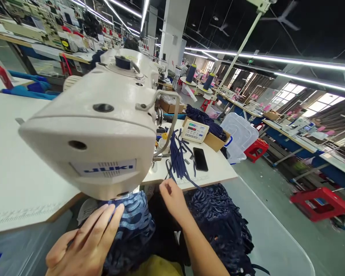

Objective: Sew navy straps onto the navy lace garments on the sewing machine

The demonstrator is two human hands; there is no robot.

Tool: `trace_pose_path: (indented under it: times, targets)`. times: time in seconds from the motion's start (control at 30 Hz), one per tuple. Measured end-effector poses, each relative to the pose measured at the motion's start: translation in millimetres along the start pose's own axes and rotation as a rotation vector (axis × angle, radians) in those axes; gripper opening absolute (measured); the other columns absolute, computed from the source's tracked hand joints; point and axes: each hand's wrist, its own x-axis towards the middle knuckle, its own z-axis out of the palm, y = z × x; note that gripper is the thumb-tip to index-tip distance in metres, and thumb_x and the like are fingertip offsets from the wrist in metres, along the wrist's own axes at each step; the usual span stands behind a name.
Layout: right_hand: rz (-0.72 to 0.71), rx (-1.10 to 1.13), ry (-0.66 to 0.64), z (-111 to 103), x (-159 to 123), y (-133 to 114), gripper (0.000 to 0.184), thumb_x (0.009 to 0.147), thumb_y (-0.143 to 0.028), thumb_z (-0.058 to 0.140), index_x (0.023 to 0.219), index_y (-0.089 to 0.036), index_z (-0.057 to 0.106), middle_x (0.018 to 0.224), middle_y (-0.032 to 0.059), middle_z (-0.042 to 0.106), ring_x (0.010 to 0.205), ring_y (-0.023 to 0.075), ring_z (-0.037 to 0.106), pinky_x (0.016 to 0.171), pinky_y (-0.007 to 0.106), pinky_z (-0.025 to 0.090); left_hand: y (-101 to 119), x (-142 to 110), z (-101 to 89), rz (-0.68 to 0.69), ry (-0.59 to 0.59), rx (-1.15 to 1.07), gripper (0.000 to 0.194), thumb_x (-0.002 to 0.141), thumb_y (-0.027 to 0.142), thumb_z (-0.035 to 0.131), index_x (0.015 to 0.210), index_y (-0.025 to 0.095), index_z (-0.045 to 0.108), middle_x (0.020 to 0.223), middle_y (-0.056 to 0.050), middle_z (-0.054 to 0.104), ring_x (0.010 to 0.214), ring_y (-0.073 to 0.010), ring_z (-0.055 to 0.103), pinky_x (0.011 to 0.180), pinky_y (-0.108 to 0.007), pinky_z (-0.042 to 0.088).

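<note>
I'm resting my left hand [86, 241] on a blue, wavy-patterned piece of fabric [136, 214], fingers stretched out and lying nearly side by side. That fabric is hanging at the front edge of the white sewing table [25, 153], just beneath the rounded cream sewing machine head [97, 134]. My right hand [174, 195] is curling loosely near the same edge; I cannot tell whether its fingers are gripping anything. Beside that forearm, a dark navy heap of ruffled fabric [221, 222] is spilling below the table.

Toward the table's right corner, a flat black phone [200, 159] is lying beside narrow navy fabric strips [178, 159], and a cream control box with buttons [194, 131] is standing behind them. Beyond, a red plastic stool [320, 203] is standing on the grey-green floor [278, 188], and long white ceiling lights [276, 59] are shining over more workbenches.
</note>
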Motion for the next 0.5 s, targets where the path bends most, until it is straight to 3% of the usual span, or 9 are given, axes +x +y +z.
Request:
trace_pose_path:
  times: [0.1,0.23,0.33,0.5]
  targets:
    - [0.272,0.176,-0.06,-18.1,-2.1,26.2,0.032,0.084,-0.048,0.056,0.078,-0.016,0.059,0.063,-0.0017,0.058,0.05,0.0088,0.049,0.046,0.019,0.036,6.4,0.9,-1.8,-0.16,-0.13,0.045,0.07,0.085,0.006,0.029,0.146,0.037,0.017,0.138,-0.001,0.053,0.122,-0.0196,0.053,0.096,-0.037,0.037]
    - [0.447,0.329,-0.13,-8.9,-12.0,51.5,0.053,0.076,-0.061,0.06,0.098,-0.013,0.058,0.062,0.0025,0.063,0.044,0.0114,0.054,0.038,0.019,0.035,18.0,6.1,-3.8,-0.23,-0.115,0.013,0.07,0.087,0.006,0.026,0.146,0.041,0.014,0.136,-0.003,0.055,0.121,-0.0228,0.055,0.09,-0.041,0.039]
    - [0.508,0.475,-0.082,13.3,-13.2,65.7,0.062,0.068,-0.062,0.068,0.106,-0.015,0.054,0.064,-0.0003,0.061,0.046,0.0086,0.051,0.041,0.019,0.039,21.6,11.3,-7.7,-0.216,-0.115,0.028,0.07,0.087,0.006,0.027,0.146,0.041,0.014,0.134,-0.003,0.057,0.119,-0.0236,0.056,0.085,-0.04,0.039]
    - [0.478,0.67,-0.002,31.2,-7.6,70.2,0.045,0.061,-0.055,0.078,0.074,-0.015,0.061,0.054,-0.0076,0.043,0.045,0.0023,0.033,0.042,0.013,0.03,22.5,14.3,-13.5,-0.144,-0.167,0.104,0.068,0.088,0.009,0.03,0.147,0.038,0.014,0.133,-0.005,0.058,0.114,-0.0245,0.059,0.084,-0.041,0.039]
